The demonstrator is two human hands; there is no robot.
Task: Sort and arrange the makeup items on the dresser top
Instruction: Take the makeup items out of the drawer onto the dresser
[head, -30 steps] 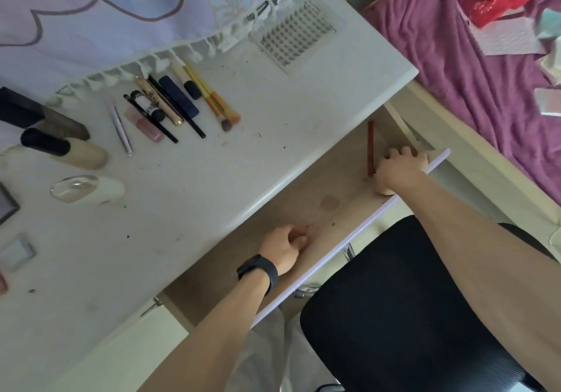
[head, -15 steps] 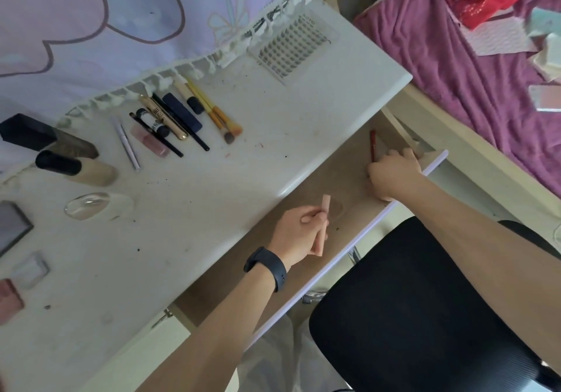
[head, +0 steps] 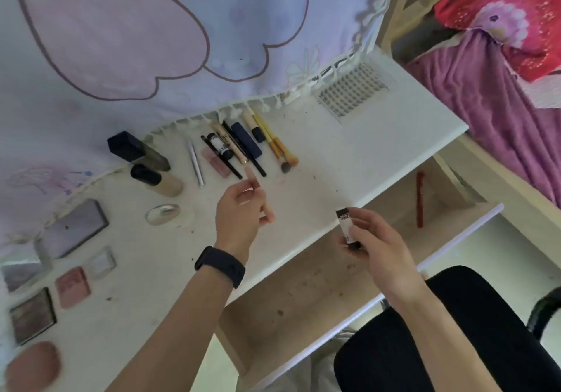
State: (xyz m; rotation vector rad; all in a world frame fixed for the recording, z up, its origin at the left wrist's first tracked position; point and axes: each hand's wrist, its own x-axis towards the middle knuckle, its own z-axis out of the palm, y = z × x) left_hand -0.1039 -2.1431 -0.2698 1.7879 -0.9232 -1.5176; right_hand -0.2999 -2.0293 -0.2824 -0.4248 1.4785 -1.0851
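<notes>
Here, slim peach tube [head: 251, 176], blk/wht tube [head: 344, 222].

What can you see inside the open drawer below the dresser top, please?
A red pencil lies near the right end of the drawer; otherwise only stained bare wood shows. Its back part is hidden under the dresser top.

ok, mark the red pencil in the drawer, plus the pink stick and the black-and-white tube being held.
red pencil [head: 420, 200]: head view, middle of the shaft.
pink stick [head: 251, 176]: head view, exposed upper end.
black-and-white tube [head: 345, 225]: head view, white label below the dark top.
</notes>
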